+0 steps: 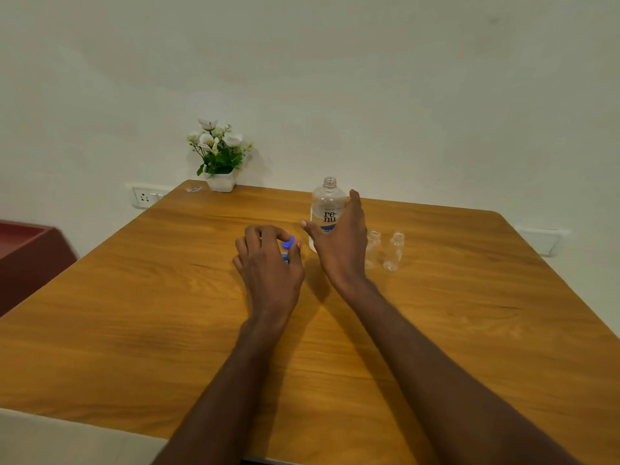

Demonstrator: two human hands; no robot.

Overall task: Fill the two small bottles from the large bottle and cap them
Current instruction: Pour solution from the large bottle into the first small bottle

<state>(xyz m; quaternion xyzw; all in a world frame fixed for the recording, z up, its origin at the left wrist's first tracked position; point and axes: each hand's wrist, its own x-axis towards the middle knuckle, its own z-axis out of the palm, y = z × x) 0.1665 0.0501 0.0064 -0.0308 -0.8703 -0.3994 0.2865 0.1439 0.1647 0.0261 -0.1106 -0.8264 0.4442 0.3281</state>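
Left hand [268,260] is curled over small blue caps [288,244] on the worktop [134,313]; fingertips & thumb pinch one round blue cap, a 2nd blue bit shows just under the palm, prob. another cap but mostly hidden. Right hand [339,243] is spread, fingers straight, thumb out to the left, held up against the near side of the large bottle [328,209] w/o closing round it; can't tell if the palm actually touches.

Large bottle: clear plastic, rounded shoulders, threaded neck, no cap on, stands upright approx. mid-worktop toward the far side. White label w/ dark "re-nu" lettering & a blue band below.

Two small bottles [392,251] stand just right of the right hand: clear, cylindrical, narrow threaded necks, both uncapped, side by side, near each other. The left one is partly hidden by the hand.

Worktop is smooth orange-brown wood w/ visible grain, rounded corners. Far left corner: white square pot [221,183] w/ white flowers & green leaves, against a plain pale wall [369,78]. White socket plate [144,197] on the wall at left.
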